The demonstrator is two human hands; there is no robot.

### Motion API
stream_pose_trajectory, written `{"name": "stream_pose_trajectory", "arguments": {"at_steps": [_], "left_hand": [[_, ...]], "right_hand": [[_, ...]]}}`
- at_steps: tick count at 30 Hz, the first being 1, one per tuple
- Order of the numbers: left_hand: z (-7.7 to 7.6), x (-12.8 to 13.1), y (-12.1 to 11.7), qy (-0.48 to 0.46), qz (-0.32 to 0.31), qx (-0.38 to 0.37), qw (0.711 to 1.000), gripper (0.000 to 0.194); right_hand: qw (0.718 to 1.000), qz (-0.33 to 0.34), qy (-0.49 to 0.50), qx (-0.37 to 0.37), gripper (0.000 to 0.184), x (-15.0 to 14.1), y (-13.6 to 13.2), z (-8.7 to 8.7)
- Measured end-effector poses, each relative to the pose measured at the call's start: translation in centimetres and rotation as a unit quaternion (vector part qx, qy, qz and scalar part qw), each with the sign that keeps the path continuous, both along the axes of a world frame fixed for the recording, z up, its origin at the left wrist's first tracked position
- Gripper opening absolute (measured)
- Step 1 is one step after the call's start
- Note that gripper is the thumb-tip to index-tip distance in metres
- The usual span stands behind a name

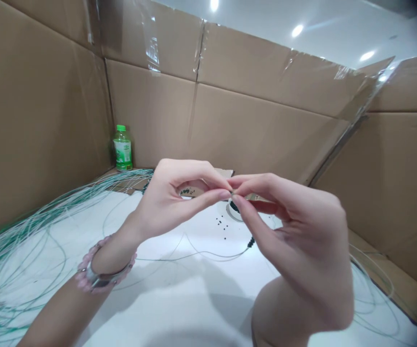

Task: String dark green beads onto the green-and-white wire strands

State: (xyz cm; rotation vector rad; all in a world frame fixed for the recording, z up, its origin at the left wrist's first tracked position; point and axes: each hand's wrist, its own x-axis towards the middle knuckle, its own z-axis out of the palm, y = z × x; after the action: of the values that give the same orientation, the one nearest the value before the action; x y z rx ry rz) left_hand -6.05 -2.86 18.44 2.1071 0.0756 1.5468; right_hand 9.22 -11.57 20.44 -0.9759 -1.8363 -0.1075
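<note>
1. Looks out from the wearer's head in a single view, facing forward and tipped down over the white work surface (172, 308).
2. Sits very near the hands, catching the left hand (168, 200) at 8 o'clock and the right hand (298, 236) at 4 o'clock, just off the centre.
3. Faces the cardboard back wall (252, 130) squarely enough to show its top edge, sloping down toward 2 o'clock.
4. Stands farther from the green bottle (123, 149), seen between 9 and 10 o'clock.
5. Reaches up to the ceiling (259, 14) from 12 to 2 o'clock, darkening at the 2 o'clock corner.
</note>
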Motion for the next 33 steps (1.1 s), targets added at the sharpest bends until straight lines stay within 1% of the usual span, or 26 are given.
{"name": "stream_pose_trajectory", "arguments": {"at_steps": [3,6,10,14,19,25,29,32,33], "left_hand": [[-0.2,0.4,-0.1,-0.043,0.012,-0.014,0.999,0.006],[-0.4,0.8,-0.3,-0.064,0.023,-0.015,0.998,0.003],[-0.6,1.1,-0.6,-0.082,0.036,-0.01,0.996,0.002],[-0.9,1.3,-0.7,-0.099,0.046,-0.001,0.994,0.003],[-1.3,1.4,-0.6,-0.109,0.077,0.014,0.991,0.003],[-1.3,1.4,-0.5,-0.105,0.073,0.017,0.992,0.004],[-1.2,1.3,-0.5,-0.102,0.092,0.039,0.99,0.006],[-0.8,1.0,-0.5,-0.08,0.112,0.055,0.989,0.007],[-0.6,0.8,-0.5,-0.069,0.117,0.058,0.989,0.007]], "right_hand": [[0.999,-0.011,0.021,0.028,0.011,0.0,-0.1,0.0],[0.998,-0.03,0.034,0.047,0.011,-0.1,-0.2,-0.1],[0.997,-0.039,0.039,0.048,0.013,-0.3,-0.3,-0.1],[0.997,-0.028,0.051,0.044,0.015,-0.4,-0.3,-0.2],[0.997,-0.024,0.051,0.05,0.016,-0.7,-0.4,-0.3],[0.996,-0.048,0.001,0.071,0.015,-0.6,-0.3,-0.2],[0.987,-0.1,-0.057,0.111,0.017,-0.6,-0.4,-0.2],[0.972,-0.151,-0.105,0.147,0.02,-0.6,-0.5,-0.1],[0.968,-0.158,-0.119,0.155,0.021,-0.5,-0.5,-0.1]]}}
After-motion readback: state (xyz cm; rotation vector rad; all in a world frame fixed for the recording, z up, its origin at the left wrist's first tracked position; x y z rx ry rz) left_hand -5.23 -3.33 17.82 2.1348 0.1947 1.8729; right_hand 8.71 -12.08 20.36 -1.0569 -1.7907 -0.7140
